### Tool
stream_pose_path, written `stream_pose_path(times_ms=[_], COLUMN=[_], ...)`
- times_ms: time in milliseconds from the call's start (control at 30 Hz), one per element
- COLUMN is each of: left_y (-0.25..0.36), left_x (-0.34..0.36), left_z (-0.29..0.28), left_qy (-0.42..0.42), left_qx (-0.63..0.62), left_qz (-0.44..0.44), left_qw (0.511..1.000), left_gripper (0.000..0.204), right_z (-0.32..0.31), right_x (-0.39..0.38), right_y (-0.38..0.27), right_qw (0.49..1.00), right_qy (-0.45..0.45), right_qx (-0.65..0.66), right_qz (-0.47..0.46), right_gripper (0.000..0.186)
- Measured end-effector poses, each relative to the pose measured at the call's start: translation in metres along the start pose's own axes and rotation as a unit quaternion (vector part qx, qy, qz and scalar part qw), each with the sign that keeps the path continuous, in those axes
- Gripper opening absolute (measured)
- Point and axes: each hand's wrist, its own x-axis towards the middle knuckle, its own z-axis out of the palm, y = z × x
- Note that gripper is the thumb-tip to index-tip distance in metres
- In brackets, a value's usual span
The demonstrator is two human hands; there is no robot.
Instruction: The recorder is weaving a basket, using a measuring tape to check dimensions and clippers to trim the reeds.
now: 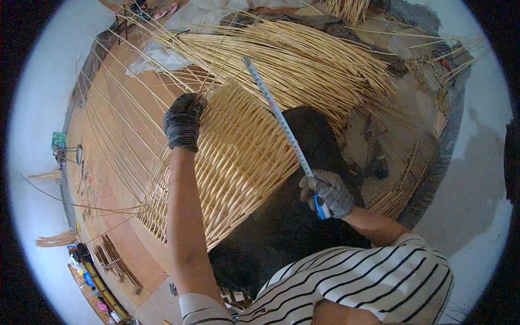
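A pale woven wicker basket (244,146) rests tilted in front of me, close to my dark-trousered legs. At its far left edge, where loose rods stick out, my left hand (183,122) in a dark knitted glove is closed on the rim. My right hand (331,193), in a grey glove, grips a tape measure (322,207) with a blue and white case. Its pale blade (276,111) is drawn out and slants up and left, past the basket's right side, to a free end above the far corner. The left fingertips are partly hidden.
A large bundle of peeled willow rods (303,59) lies beyond the basket. Long thin rods (122,141) fan out to the left over a brown board (103,187). Short dark sticks (116,262) lie lower left, near a shelf of small items (100,292). Pale walls curve along both sides.
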Motion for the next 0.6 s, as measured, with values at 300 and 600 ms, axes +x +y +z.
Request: stream_pose_path(times_ms=[300, 600], left_y=[0.005, 0.015], left_x=[0.037, 0.007], left_z=[-0.003, 0.006], left_qy=[-0.127, 0.018], left_qx=[0.081, -0.278], left_qz=[0.064, -0.016], left_qw=[0.987, 0.96], left_gripper=[0.031, 0.02], right_z=[0.004, -0.002], right_x=[-0.002, 0.007], right_y=[0.008, 0.001], right_qw=[0.999, 0.99], right_qy=[-0.003, -0.029], right_qx=[-0.035, -0.133], right_qz=[-0.021, -0.04], right_gripper=[0.022, 0.024])
